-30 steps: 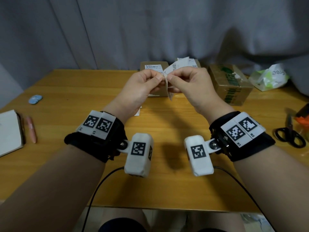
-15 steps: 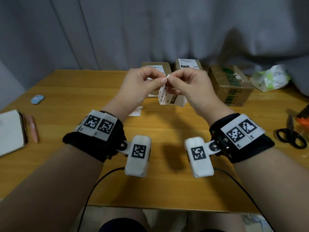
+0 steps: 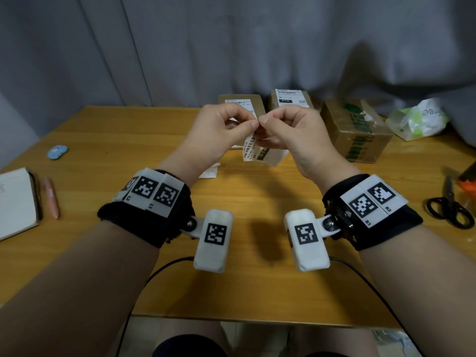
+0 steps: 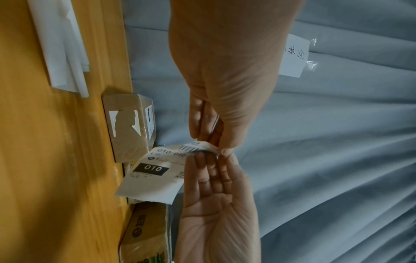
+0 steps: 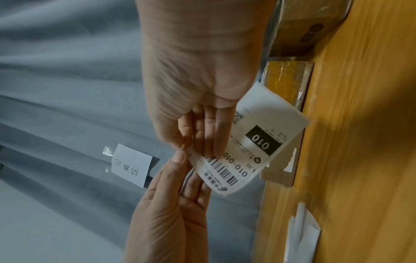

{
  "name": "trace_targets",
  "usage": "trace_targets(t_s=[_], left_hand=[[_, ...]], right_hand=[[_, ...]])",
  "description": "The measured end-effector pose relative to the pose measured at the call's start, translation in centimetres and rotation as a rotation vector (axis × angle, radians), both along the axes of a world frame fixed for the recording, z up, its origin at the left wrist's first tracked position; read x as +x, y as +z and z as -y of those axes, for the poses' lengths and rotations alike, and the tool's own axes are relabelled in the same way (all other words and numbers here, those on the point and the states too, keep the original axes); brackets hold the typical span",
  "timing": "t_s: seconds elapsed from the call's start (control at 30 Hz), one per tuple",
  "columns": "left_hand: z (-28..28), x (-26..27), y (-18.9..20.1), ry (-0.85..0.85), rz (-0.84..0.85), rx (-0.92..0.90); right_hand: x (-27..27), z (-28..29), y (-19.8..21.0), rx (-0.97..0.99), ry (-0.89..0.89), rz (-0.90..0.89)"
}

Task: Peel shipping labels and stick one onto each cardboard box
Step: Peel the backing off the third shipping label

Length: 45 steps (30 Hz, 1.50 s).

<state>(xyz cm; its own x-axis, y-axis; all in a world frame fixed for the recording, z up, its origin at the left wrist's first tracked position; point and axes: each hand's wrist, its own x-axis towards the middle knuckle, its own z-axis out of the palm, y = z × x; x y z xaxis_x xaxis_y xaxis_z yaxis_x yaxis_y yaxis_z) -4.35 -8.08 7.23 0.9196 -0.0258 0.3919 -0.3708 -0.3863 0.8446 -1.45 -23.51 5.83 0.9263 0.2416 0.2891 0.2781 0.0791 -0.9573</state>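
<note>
Both hands are raised over the table and pinch the top corner of one white shipping label (image 3: 260, 153), which hangs below them, printed with a barcode and "010". My left hand (image 3: 251, 124) pinches with thumb and forefinger; my right hand (image 3: 265, 122) pinches right beside it. The wrist views show the label (image 4: 153, 178) (image 5: 258, 142) curling at the pinched corner, with the left hand (image 4: 221, 151) and right hand (image 5: 185, 150) tip to tip. Three cardboard boxes stand at the back: the left box (image 3: 240, 104) and middle box (image 3: 291, 99) carry labels on top; the green-printed box (image 3: 358, 130) shows none.
White backing papers (image 3: 210, 171) lie below the left hand. A notebook (image 3: 15, 202), pen (image 3: 51, 194) and blue discs (image 3: 58, 152) sit left. Scissors (image 3: 448, 207) and a plastic bag (image 3: 417, 119) are on the right. A grey curtain hangs behind with a handwritten note (image 5: 133, 165).
A second ago the label stuck up above the fingers; it has flipped down and now hangs below them. Both hands lifted slightly and stay pinched together.
</note>
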Motion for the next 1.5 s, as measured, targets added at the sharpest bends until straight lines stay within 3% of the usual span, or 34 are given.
trace_targets(t_s=[0.17,0.53,0.77,1.0,1.37,1.5], left_hand=[[0.1,0.2,-0.3,-0.006,-0.015,-0.069],[0.0,1.0,-0.9,-0.158,-0.352,-0.488],[0.2,1.0,-0.8,-0.169,-0.411,-0.583],[0.0,1.1,-0.9,-0.173,-0.408,-0.601],[0.7,0.8,-1.4,-0.102,-0.221,-0.383],[0.6,0.8,-1.5,-0.129,-0.229,-0.375]], right_hand=[[0.0,0.0,0.1,-0.01,0.017,0.028],[0.0,-0.4,0.2,-0.168,0.006,0.192],[0.1,-0.3,0.1,-0.26,0.016,0.277],[0.2,-0.3,-0.2,-0.231,0.022,0.287],[0.2,-0.7,-0.1,-0.166,-0.028,0.294],[0.7,-0.3,-0.3,-0.2,-0.044,0.311]])
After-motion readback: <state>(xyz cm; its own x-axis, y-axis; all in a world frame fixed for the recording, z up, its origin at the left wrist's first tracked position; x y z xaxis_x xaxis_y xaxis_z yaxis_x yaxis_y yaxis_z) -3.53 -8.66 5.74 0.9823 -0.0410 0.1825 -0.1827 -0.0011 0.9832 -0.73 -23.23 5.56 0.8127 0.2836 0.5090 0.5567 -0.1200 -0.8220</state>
